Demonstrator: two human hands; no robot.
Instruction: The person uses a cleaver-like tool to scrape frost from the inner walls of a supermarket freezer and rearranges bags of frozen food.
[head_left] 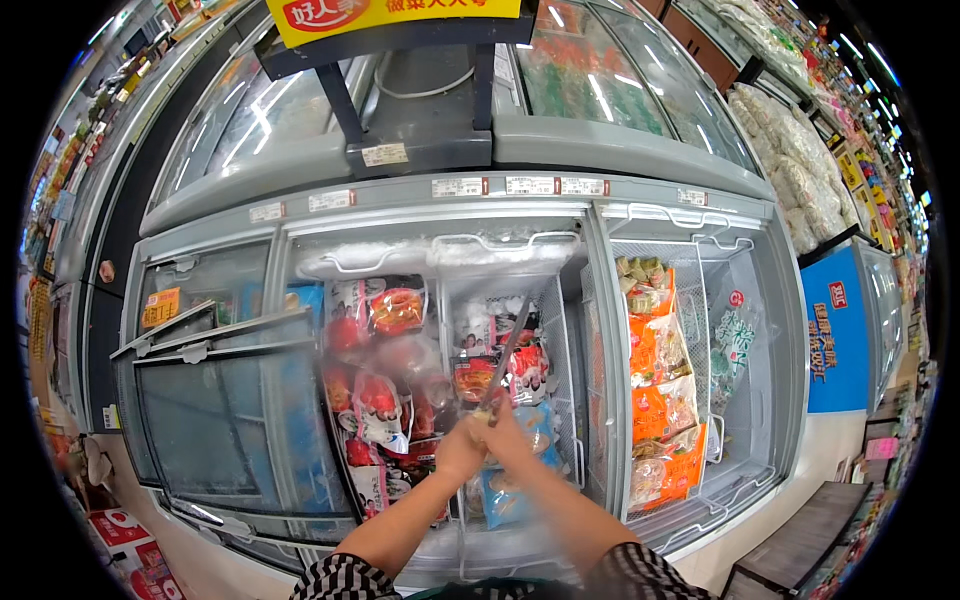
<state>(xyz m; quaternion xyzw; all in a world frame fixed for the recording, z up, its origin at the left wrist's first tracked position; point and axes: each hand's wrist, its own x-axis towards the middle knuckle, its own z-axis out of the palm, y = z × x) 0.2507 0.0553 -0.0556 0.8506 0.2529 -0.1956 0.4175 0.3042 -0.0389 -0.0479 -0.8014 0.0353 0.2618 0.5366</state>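
Note:
My left hand (461, 452) and my right hand (509, 436) are together over the middle of an open chest freezer (600, 330). Both are closed round the near end of a long, thin, dark bar-like tool (513, 350). Its far end points away into the wire-basket section, toward the frosted back wall; the exact kind of tool is not clear. Beneath it lie red, black and white frozen food packs (528, 374). Pale blue bags (508, 497) lie under my forearms. More red and white packs (381, 410) fill the section on the left.
Thick frost (375, 258) coats the freezer's back wall. Sliding glass lids (200, 430) are stacked at the left. Orange food bags (655, 400) line a wire basket on the right. Behind stand other glass-topped freezers (600, 80) and a dark stand with a yellow sign (400, 20).

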